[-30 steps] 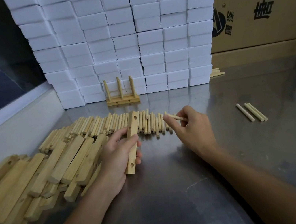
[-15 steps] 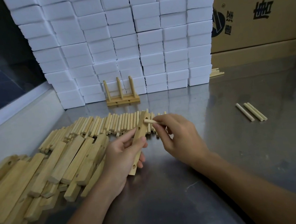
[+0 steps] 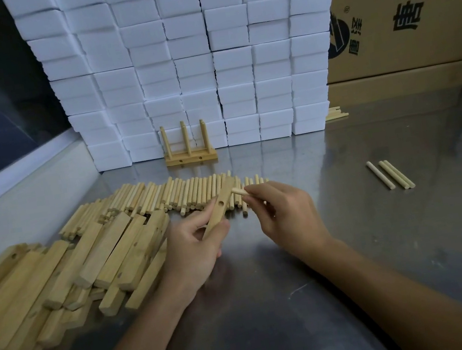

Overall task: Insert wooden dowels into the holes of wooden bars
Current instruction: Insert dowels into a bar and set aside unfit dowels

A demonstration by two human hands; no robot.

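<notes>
We count one finished bar (image 3: 191, 156) beyond our hands. Left hand (image 3: 194, 250) grips bar (image 3: 219, 206); right hand (image 3: 285, 214) pinches dowel (image 3: 239, 191), uninserted. Piles remain.

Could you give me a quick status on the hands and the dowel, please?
Left hand grips bar. Right hand pinches dowel, tip beside bar, not inserted. Nothing blocking.

Steel table (image 3: 287, 301): bars (image 3: 59, 278), dowels (image 3: 167, 196)
</notes>
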